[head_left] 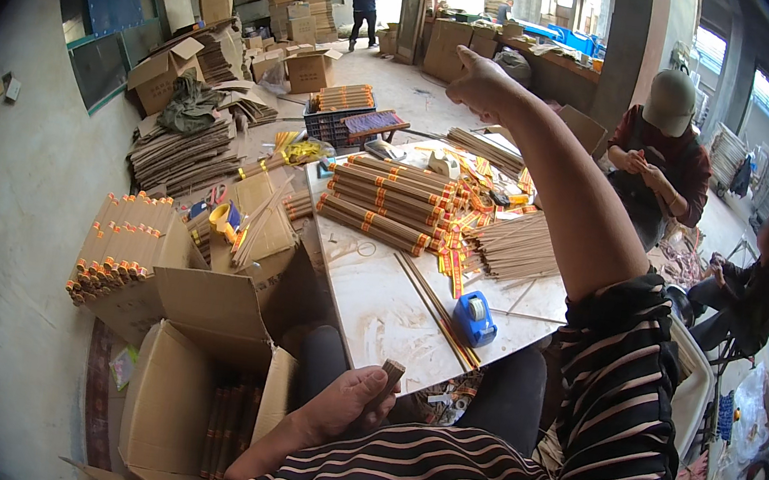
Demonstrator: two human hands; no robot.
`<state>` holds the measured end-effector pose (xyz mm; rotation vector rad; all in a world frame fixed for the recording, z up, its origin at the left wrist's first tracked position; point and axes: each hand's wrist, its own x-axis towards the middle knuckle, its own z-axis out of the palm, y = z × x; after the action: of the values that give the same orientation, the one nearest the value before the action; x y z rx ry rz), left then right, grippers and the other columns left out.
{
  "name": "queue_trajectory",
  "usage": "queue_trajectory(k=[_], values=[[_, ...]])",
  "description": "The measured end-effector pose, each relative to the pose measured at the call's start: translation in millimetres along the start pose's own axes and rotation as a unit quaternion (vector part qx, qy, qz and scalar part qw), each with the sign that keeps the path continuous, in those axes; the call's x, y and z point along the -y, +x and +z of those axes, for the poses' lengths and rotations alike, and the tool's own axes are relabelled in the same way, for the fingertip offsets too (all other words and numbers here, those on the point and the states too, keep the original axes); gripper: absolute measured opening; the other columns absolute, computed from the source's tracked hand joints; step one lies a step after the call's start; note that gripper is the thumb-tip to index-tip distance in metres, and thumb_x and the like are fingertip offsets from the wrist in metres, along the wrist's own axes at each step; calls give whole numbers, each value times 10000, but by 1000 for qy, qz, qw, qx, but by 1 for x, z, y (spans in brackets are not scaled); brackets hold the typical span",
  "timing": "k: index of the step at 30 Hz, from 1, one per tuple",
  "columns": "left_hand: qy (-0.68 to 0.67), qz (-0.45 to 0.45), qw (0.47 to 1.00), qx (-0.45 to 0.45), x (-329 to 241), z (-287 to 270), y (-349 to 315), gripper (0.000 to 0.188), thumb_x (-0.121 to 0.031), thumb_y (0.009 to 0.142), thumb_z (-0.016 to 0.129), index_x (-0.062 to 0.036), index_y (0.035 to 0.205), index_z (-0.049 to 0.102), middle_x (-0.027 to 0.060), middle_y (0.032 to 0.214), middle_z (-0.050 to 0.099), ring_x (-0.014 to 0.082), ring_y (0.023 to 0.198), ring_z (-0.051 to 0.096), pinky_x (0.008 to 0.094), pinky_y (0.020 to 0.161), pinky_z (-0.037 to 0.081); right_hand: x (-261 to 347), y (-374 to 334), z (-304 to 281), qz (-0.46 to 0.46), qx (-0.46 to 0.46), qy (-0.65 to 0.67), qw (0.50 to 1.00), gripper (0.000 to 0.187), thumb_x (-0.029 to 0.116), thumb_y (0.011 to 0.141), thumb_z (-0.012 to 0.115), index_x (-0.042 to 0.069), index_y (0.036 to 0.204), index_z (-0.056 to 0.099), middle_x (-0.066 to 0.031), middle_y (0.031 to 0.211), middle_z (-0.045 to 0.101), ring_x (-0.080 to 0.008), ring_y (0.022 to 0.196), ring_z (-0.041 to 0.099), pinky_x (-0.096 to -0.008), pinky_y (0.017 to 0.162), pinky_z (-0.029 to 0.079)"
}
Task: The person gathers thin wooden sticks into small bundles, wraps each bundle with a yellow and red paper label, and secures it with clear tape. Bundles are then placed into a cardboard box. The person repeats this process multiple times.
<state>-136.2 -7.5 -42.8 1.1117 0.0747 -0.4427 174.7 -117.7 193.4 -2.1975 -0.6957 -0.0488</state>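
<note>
Below, left hand [347,402] around brown stick [390,372].

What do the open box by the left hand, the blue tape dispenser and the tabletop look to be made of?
The open box looks like plain brown corrugated cardboard, matte, with creased flaps. The blue tape dispenser seems to be moulded plastic, smooth and slightly glossy. The tabletop appears to be a pale painted or laminated board, scuffed and marked; its core cannot be told.

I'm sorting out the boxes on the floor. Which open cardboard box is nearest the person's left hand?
The big open cardboard box directly beside the left hand, with brown tubes standing inside. The other open boxes lie farther off, toward the back of the room.
</note>
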Motion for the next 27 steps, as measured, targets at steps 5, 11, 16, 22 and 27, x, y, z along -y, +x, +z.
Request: queue_trajectory(k=[5, 11, 16, 22, 27], values=[[-9, 1, 1000, -1, 0, -3, 1, 425, -468, 902, 452, -49, 958, 490, -3, 703, 472, 51, 562, 407, 164, 504, 358, -16, 8, 9, -54, -3, -5, 999, 774, 44, 698, 579, 28, 1389, 233, -51, 620, 524, -98, 457, 437, -247, 382, 361], [-90, 6, 996, 14, 2, -8, -1, 430, -455, 900, 460, -32, 976, 479, 18, 714, 466, 52, 541, 394, 156, 494, 361, -38, -105, 64, -205, 218, 15, 954, 588, 317, 814, 660, 8, 1259, 432, -87, 751, 608, -133, 664, 563, -277, 608, 474], [-107, 16, 994, 11, 4, -10, 1, 423, -440, 909, 450, -24, 983, 478, 21, 714, 463, 48, 538, 391, 159, 492, 364, -92, -217, 131, -163, 344, 158, 911, 807, 395, 730, 720, 57, 1352, 333, -148, 931, 564, -232, 860, 553, -326, 776, 452], [-90, -7, 996, 21, 4, 0, 12, 389, -434, 915, 442, -46, 918, 466, 17, 719, 469, 50, 544, 408, 166, 493, 370, -106, -260, 160, -99, 284, 299, 906, 586, 304, 777, 695, 11, 1228, 463, -136, 1000, 566, -217, 931, 551, -315, 816, 435], [-68, -22, 997, 24, 4, 9, 19, 383, -444, 918, 425, -64, 884, 462, 21, 696, 478, 68, 526, 423, 184, 480, 371, -117, -265, 158, -113, 254, 317, 907, 380, 208, 804, 677, -3, 1096, 556, -109, 937, 590, -187, 925, 555, -297, 820, 437]])
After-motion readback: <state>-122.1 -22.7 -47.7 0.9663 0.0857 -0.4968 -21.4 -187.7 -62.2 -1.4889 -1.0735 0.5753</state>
